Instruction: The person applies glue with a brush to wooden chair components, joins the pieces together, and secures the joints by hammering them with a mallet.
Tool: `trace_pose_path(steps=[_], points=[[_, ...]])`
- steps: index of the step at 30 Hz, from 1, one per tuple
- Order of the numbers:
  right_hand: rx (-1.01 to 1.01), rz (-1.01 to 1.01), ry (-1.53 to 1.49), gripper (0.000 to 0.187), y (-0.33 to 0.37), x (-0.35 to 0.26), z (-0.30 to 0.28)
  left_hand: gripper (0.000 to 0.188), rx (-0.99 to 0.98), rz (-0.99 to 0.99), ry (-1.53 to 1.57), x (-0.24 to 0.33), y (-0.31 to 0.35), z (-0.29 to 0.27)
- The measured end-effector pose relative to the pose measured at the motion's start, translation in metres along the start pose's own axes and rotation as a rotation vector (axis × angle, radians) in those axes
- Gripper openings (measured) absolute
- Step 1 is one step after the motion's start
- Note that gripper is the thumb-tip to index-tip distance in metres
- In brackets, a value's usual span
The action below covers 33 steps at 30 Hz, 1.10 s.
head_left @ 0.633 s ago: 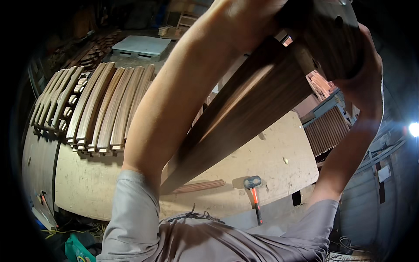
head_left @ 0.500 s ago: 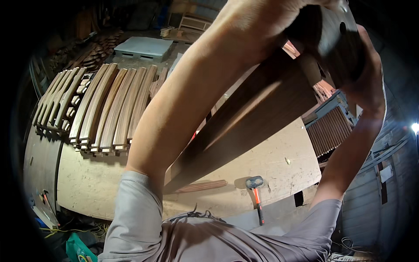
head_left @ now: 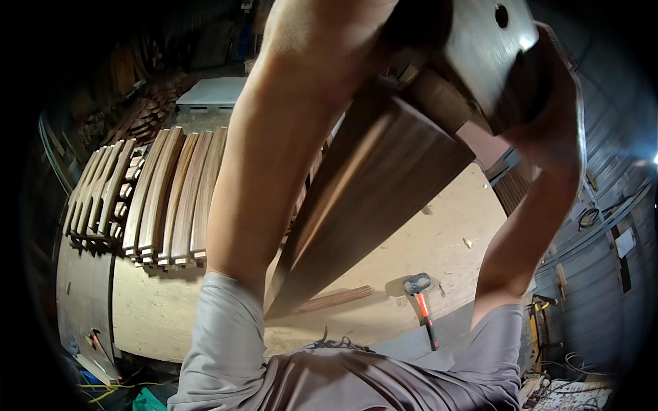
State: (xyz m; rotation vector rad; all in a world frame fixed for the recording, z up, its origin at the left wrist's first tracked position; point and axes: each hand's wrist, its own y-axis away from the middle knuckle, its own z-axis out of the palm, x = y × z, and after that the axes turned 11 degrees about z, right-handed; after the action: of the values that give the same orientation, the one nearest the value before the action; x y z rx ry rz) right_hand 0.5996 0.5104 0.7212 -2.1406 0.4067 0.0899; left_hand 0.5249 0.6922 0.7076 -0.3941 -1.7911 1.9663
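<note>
A large dark-brown wooden piece is raised close in front of me. Its long, broad board (head_left: 384,185) slants from upper right to lower left over the bench. At its upper end is a smooth, shiny block (head_left: 483,58) with a round hole. My right hand (head_left: 552,127) is closed round the right side of this block; shadow hides some of the fingers. My left arm (head_left: 274,137) reaches up past the board, and its hand lies beyond the top edge. Below, a rubber mallet (head_left: 420,301) with a black head and orange-and-black handle rests on the bench, beside a thin reddish-brown wood strip (head_left: 336,299).
The pale bench top (head_left: 164,308) spreads beneath the raised piece. Curved wooden slats (head_left: 154,192) stand in stacked rows at its left. Farther back are a grey-topped pallet (head_left: 209,92) and a heap of wood pieces (head_left: 147,106). A hammer (head_left: 99,342) lies at lower left.
The wooden piece has shifted left and up in view, showing more of the block's holed face. Both arms moved left with it, and my left hand has left the picture. The whole view has shifted slightly.
</note>
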Motion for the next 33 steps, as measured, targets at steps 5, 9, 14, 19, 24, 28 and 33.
trace_pose_path(steps=[5, 9, 14, 19, 24, 28, 33], points=[[-0.003, -0.065, -0.138, 0.085, 0.011, 0.015, -0.005, 0.027, -0.123, 0.037, 0.047, 0.003, -0.010, -0.003], [-0.035, 0.051, 0.133, 0.081, 0.009, -0.023, -0.011, 0.022, 0.008, 0.096, 0.050, 0.009, -0.002, 0.015], [0.195, -0.075, 0.213, 0.078, 0.027, -0.012, -0.013, 0.022, 0.035, 0.006, -0.048, 0.028, 0.004, 0.033], [0.093, -0.086, 0.240, 0.072, 0.018, -0.023, -0.020, 0.023, 0.010, 0.010, -0.114, 0.024, 0.008, 0.032], [0.108, -0.148, 0.208, 0.070, 0.018, -0.017, -0.025, 0.025, 0.015, 0.041, -0.170, 0.028, 0.006, 0.042], [0.062, -0.125, 0.159, 0.071, 0.015, -0.019, -0.021, 0.021, -0.127, 0.147, -0.022, 0.016, -0.002, 0.021], [0.067, -0.191, 0.174, 0.074, 0.011, -0.012, -0.026, 0.021, -0.049, 0.071, -0.103, 0.017, 0.002, 0.023]])
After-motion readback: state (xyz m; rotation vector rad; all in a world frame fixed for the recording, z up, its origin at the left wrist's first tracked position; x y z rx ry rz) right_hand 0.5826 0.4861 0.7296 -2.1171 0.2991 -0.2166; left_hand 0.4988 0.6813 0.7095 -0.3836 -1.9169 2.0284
